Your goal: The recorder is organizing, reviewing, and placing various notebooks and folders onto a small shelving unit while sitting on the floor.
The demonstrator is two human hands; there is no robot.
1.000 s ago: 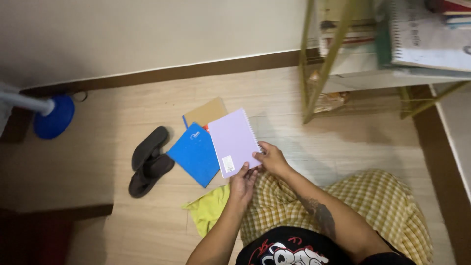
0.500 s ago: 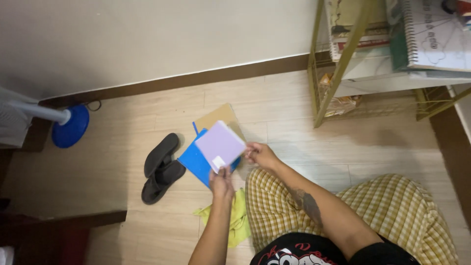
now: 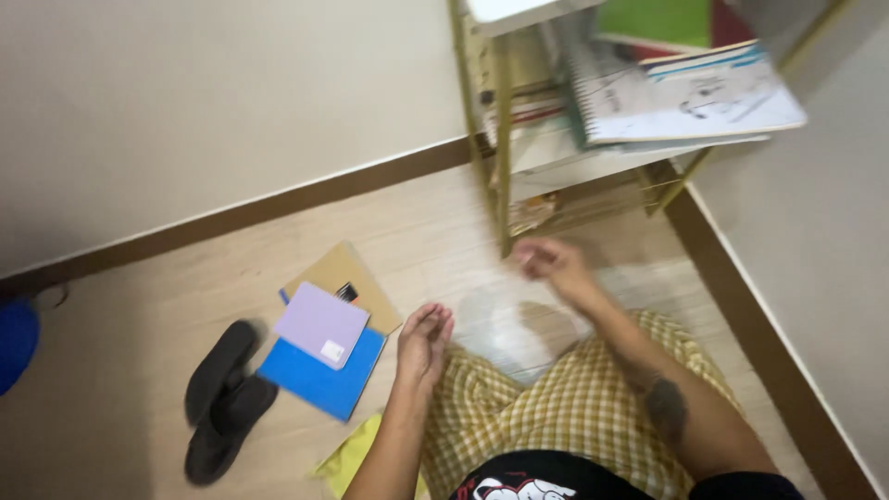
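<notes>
On the floor, the lilac notebook lies atop the blue notebook, beside the left hand, grip wide, empty. Right hand hovers blurred, loosely curled, empty.

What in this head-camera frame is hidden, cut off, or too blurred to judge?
- Right hand: motion-blurred; finger pose unclear, though nothing shows in it.
- Blue notebook: top part covered by the lilac notebook.
- Brown notebook: lower part hidden under the lilac one.
- Yellow cloth: cut off by the bottom edge and the left forearm.
- Blue round object: cut by the left edge.
- Shelf: its books blurred, cut by the top edge.
</notes>
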